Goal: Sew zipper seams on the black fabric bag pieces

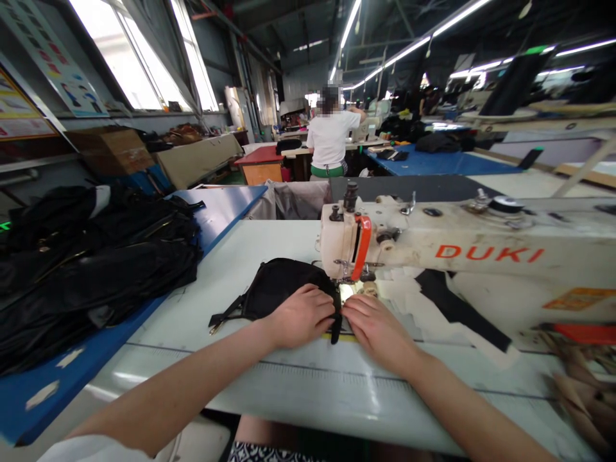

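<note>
A small black fabric piece (276,285) with dangling straps lies on the pale sewing table (206,314), its right edge under the needle of a white DUKI sewing machine (462,250). My left hand (301,316) lies on the fabric, fingers curled down, pressing it flat just left of the needle. My right hand (378,328) rests beside it on the machine bed, its fingers pinching the fabric's edge in front of the presser foot. The two hands nearly touch.
A heap of black garments (91,269) covers the blue table (226,205) on the left. A black strip (457,308) lies under the machine arm. Brown paper scraps (582,378) sit at the right. A person in a white shirt (330,138) works at a far bench.
</note>
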Demonstrator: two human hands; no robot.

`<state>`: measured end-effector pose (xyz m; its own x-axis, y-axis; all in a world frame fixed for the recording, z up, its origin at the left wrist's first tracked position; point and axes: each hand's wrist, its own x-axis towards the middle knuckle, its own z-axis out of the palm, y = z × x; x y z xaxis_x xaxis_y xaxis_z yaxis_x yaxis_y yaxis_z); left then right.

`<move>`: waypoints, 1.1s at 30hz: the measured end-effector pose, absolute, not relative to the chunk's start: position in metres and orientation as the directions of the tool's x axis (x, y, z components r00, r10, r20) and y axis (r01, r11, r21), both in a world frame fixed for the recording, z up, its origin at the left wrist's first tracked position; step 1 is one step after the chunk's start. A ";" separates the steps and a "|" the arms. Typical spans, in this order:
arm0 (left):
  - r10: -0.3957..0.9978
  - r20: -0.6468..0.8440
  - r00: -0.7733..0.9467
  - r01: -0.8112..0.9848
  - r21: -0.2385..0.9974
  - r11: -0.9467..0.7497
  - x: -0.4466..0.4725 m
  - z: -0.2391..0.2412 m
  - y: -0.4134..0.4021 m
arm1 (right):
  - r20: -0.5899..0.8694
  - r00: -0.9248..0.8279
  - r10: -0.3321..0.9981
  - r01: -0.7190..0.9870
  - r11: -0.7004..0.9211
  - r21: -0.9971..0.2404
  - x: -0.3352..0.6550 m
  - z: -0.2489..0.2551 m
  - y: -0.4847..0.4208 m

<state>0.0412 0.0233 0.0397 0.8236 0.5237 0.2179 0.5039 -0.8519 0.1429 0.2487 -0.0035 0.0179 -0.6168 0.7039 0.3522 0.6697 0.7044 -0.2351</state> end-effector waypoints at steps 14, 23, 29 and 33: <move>0.551 0.269 0.790 0.519 0.184 -0.835 0.040 0.032 0.020 | 0.321 -0.643 0.695 0.692 0.707 -0.144 0.250 0.022 -0.001; 0.495 0.245 0.834 0.494 0.071 -0.867 0.037 0.041 0.025 | 0.290 -0.667 0.686 0.691 0.715 -0.104 0.254 0.021 0.005; 0.541 0.244 0.805 0.514 0.168 -0.841 0.036 0.036 0.022 | 0.346 -0.629 0.696 0.626 0.717 -0.307 0.251 0.020 0.000; 0.569 0.265 0.779 0.517 0.244 -0.821 0.036 0.039 0.018 | 0.323 -0.626 0.710 0.600 0.702 -0.383 0.249 0.027 -0.003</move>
<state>0.0357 0.0180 0.0390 0.7785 0.5688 0.2653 0.5166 -0.8208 0.2439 0.2486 -0.0030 0.0271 -0.6257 0.7103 0.3226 0.5998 0.7024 -0.3832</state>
